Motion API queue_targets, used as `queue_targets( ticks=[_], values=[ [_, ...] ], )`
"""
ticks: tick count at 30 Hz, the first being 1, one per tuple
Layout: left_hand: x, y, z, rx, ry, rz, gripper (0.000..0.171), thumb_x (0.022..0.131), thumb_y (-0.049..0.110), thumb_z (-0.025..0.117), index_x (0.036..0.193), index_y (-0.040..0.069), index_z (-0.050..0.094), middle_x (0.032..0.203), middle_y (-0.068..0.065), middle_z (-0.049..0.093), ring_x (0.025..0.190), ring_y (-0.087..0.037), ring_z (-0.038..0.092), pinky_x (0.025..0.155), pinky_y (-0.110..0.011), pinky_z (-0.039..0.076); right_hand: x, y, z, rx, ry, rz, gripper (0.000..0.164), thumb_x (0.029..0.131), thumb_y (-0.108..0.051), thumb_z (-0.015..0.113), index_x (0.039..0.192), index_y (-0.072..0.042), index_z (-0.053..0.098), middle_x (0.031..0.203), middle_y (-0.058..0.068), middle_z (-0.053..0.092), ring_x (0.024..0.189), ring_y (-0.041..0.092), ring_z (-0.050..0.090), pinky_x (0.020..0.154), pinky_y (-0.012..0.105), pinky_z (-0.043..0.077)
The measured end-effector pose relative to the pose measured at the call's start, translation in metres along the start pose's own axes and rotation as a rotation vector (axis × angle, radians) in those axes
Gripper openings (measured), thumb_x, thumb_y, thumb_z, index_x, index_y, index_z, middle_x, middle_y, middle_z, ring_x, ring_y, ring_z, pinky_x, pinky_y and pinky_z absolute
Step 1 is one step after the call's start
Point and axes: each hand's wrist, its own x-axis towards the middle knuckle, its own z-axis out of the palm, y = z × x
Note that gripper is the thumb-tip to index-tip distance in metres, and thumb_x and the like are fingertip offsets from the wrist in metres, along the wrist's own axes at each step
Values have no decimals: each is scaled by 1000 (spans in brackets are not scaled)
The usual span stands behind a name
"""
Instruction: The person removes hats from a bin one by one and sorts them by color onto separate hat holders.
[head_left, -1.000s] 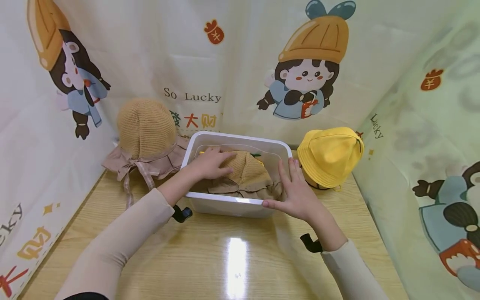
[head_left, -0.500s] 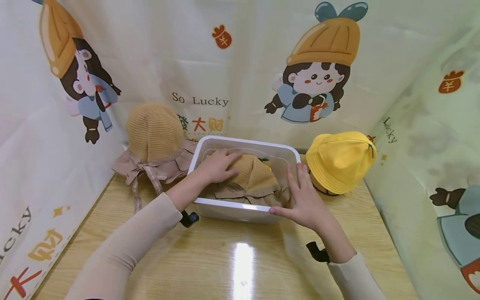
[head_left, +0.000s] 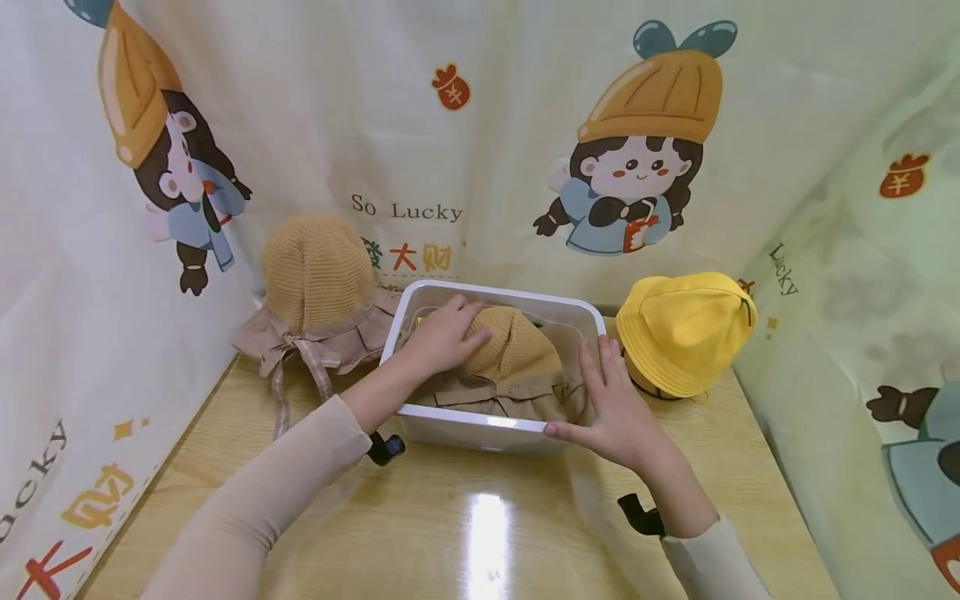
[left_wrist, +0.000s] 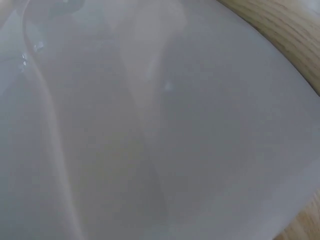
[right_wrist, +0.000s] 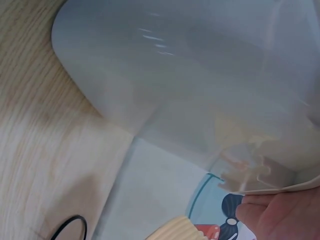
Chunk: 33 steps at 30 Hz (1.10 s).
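Note:
A white plastic box (head_left: 480, 433) stands on the table. Inside it lies a tan knitted hat (head_left: 521, 346) with a brownish ruffled brim, and a sliver of yellow shows at the back left of the box. My left hand (head_left: 442, 337) reaches over the left rim and rests on the hat's left side, thumb apart from the fingers. At the right end, my right hand (head_left: 618, 417) lies across the rim with spread, fairly straight fingers; its thumb touches the front rim. The left wrist view holds only the box wall (left_wrist: 200, 125). Right fingertips (right_wrist: 265, 210) meet the box edge in the right wrist view.
Left of the box stands another tan knitted hat (head_left: 318, 275) with a ruffled brim and hanging ribbons. A yellow bucket hat (head_left: 686, 333) sits close to the box's right end. Printed cloth (head_left: 510, 167) encloses the wooden table (head_left: 375, 533) at the back and sides.
The head view has shifted, so everything sits a little further right and lower. My left hand has slid slightly toward the back on the hat. The right hand stays on the rim.

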Motion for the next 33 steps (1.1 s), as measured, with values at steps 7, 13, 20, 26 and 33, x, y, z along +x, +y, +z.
queue_targets(
  ticks=[7, 13, 20, 26, 33],
  values=[
    [-3, 5, 10, -78, 36, 56, 47, 100, 35, 61, 138, 9, 57, 130, -10, 64, 117, -28, 62, 100, -44, 50, -15, 3, 4, 1, 7, 20, 129, 72, -78, 69, 160, -24, -8, 165, 18, -15, 151, 44, -9, 110, 72, 22],
    [-8, 13, 16, -193, 26, 50, 44, 97, 30, 66, 136, 10, 59, 132, -7, 66, 120, -25, 63, 102, -41, 49, -28, 4, 7, 15, -2, 34, 129, 72, -76, 70, 161, -22, -6, 165, 18, -15, 151, 42, -9, 109, 73, 22],
    [-12, 21, 5, -259, 105, 71, 36, 96, 24, 68, 130, 13, 63, 125, -4, 69, 115, -22, 66, 98, -39, 52, -28, 4, 4, 9, 16, 18, 130, 72, -74, 72, 161, -16, -4, 166, 18, -13, 151, 41, -9, 110, 72, 23],
    [-16, 26, -19, -219, 159, 95, 34, 96, 25, 69, 128, 17, 65, 124, 0, 70, 114, -19, 66, 96, -37, 52, -16, 1, 1, 12, 13, 8, 135, 71, -76, 71, 160, -7, -4, 166, 17, -14, 152, 36, -12, 113, 67, 22],
    [-21, 33, -52, -196, 223, 135, 34, 97, 23, 67, 129, 14, 64, 120, -2, 72, 99, -15, 69, 83, -34, 55, -2, -3, -1, 34, 15, 14, 141, 69, -78, 71, 158, -1, -7, 165, 14, -17, 153, 36, -9, 117, 62, 20]
  ],
)
